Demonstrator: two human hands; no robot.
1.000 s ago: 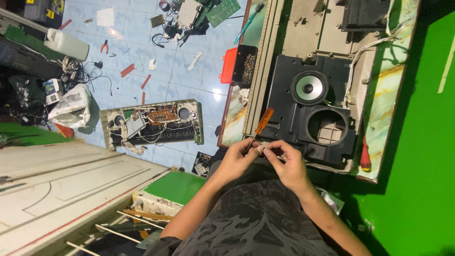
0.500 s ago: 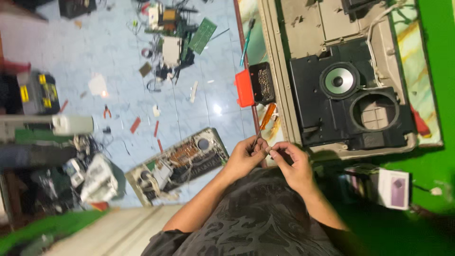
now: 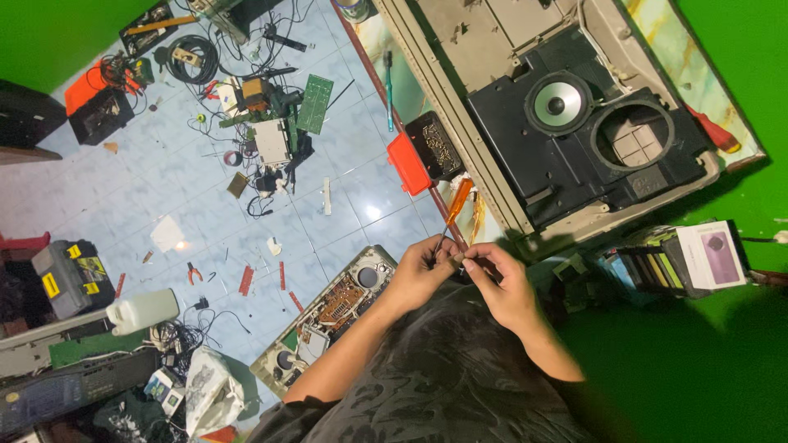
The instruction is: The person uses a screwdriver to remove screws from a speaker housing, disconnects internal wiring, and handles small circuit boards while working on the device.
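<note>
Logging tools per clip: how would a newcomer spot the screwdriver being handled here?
Start at the big black speaker panel with one round cone and one empty hole. Below its lower left corner the two hands meet; the screwdriver sticks up from the left hand. Its translucent orange handle sets it apart from the solid red box lid nearby.

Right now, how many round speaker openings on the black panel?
2. One holds a silver speaker cone at the middle of the black panel; the other, an empty round hole, sits right beside it. Others could be hidden.
</note>
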